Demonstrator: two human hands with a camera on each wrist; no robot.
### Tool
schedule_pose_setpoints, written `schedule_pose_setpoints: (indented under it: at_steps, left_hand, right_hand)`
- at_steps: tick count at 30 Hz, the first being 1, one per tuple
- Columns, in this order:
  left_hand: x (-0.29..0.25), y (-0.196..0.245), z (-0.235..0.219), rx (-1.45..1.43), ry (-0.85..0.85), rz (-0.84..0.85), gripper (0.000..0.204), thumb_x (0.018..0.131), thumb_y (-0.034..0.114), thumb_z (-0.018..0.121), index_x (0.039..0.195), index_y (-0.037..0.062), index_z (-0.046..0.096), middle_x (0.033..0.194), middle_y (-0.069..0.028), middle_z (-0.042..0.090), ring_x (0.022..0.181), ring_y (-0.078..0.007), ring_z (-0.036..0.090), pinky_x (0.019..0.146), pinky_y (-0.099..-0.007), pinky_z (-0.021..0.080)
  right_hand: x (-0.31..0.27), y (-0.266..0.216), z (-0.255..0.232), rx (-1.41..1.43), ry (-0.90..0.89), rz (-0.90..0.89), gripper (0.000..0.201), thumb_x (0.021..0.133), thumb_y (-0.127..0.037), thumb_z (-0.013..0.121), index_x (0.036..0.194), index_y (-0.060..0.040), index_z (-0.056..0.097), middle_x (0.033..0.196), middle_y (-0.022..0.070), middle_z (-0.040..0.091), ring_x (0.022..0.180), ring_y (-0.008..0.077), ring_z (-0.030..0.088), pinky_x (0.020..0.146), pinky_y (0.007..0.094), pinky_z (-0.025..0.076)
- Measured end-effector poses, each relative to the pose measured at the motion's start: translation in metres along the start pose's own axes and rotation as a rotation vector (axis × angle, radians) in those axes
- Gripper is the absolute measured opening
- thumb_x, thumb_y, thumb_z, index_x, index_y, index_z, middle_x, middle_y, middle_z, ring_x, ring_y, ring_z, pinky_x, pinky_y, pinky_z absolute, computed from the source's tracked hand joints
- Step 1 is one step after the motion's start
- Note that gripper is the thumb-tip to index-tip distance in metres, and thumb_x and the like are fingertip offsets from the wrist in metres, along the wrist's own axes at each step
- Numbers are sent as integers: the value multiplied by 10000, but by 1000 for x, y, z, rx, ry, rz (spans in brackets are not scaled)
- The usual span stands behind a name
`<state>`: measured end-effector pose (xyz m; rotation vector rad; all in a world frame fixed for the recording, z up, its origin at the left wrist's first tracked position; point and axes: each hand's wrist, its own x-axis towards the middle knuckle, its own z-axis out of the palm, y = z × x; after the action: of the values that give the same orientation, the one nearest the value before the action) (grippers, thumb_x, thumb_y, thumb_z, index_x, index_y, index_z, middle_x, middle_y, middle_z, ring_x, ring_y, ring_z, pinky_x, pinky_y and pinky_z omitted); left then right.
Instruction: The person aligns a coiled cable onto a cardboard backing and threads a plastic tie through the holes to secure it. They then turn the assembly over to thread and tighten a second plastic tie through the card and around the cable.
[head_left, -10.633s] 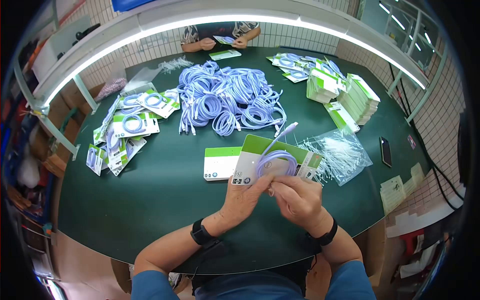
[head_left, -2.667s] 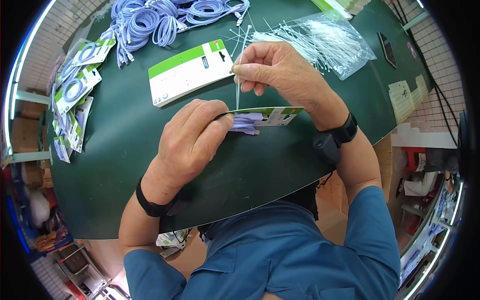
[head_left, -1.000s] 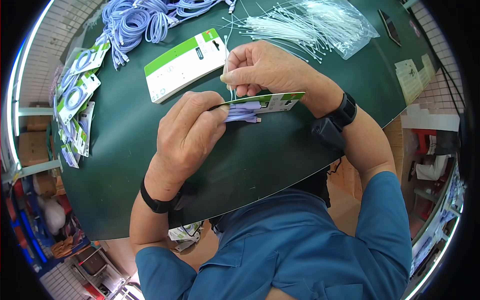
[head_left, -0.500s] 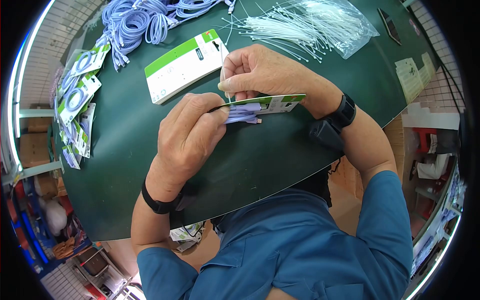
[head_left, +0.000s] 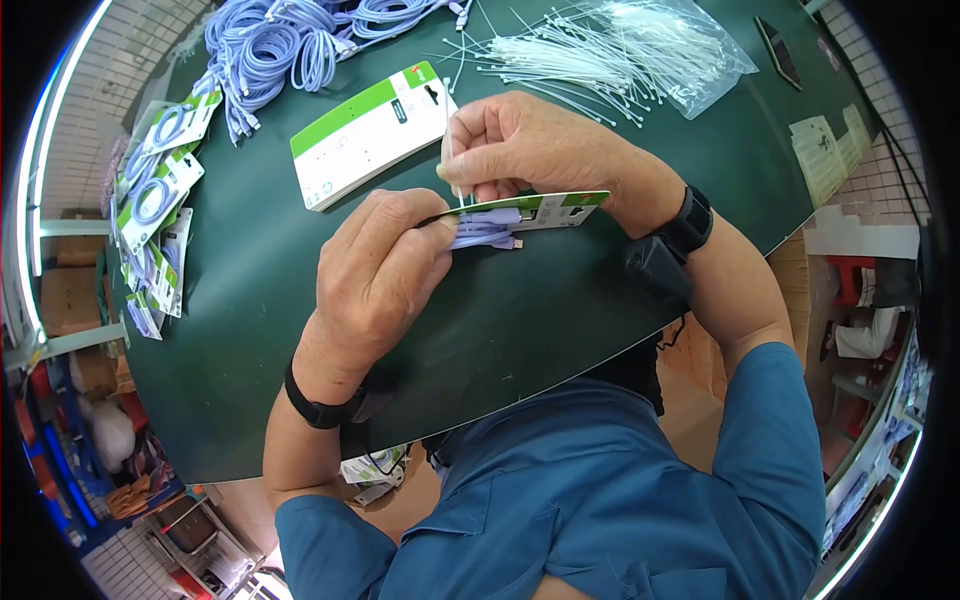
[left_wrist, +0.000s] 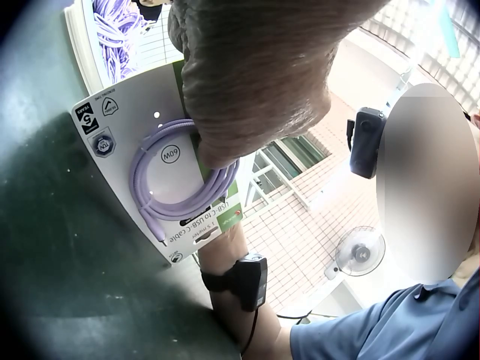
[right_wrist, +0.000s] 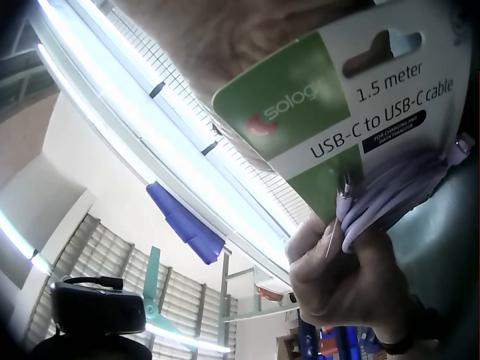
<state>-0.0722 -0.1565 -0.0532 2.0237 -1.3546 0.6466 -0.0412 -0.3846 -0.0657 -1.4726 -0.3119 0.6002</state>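
Observation:
My left hand grips a green and white card with a coiled purple cable on it, thumb against the coil. The card stands nearly edge-on to the head view. Behind it, my right hand pinches a thin white tie between thumb and fingers. In the left wrist view the purple coil lies flat against the card. The right wrist view shows the printed card and the left hand holding its edge at the cable.
A stack of cards lies behind the hands. White ties spill from a clear bag at the back right, near a phone. Purple cables are heaped at the back left; carded cables lie at the left edge.
Since the earliest frame the card has turned from facing the head view to nearly edge-on, and the right hand has moved behind it with a tie. Over the last half second both hands barely moved.

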Motion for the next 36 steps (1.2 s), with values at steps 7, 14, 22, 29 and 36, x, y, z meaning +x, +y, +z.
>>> schedule_pose_setpoints:
  at_steps: [7, 14, 22, 29, 36]
  left_hand:
    - [1, 2, -1, 24, -17, -13, 279, 664, -64, 782, 904, -20, 646, 974, -124, 672, 766, -269, 672, 638, -356, 552]
    - [5, -3, -3, 19, -54, 14, 271, 659, -36, 779, 892, -6, 644, 1015, -110, 691, 773, -250, 677, 645, -353, 565]
    - [4, -6, -3, 14, -76, 41, 265, 651, -30, 774, 860, 10, 617, 1034, -104, 701, 796, -246, 688, 634, -342, 560]
    - [5, -4, -5, -42, -33, -40, 265, 636, -25, 781, 834, 30, 613, 971, -89, 721, 771, -239, 695, 632, -348, 559]
    - [5, 0, -7, -177, 8, -230, 238, 643, -45, 762, 829, 24, 631, 892, -92, 733, 738, -261, 703, 658, -349, 568]
  right_hand:
    - [-2, -1, -5, 28, -178, -96, 169, 966, -184, 732, 958, -18, 707, 827, -2, 700, 673, 31, 610, 617, 186, 498]
    - [-1, -6, -4, 110, -39, 18, 186, 975, -188, 701, 972, -5, 739, 824, 13, 709, 678, 42, 610, 627, 201, 496]
    - [-4, -7, -9, -69, -201, -23, 210, 976, -170, 686, 1041, 16, 761, 856, 13, 720, 737, 40, 633, 680, 193, 511]
    - [0, -7, -2, -55, -193, -46, 234, 951, -147, 705, 1100, 30, 740, 906, 16, 731, 801, 48, 655, 724, 209, 525]
    - [-1, -12, -10, -342, -68, -35, 287, 943, -137, 698, 1184, 16, 716, 987, 38, 742, 861, 62, 672, 759, 216, 534]
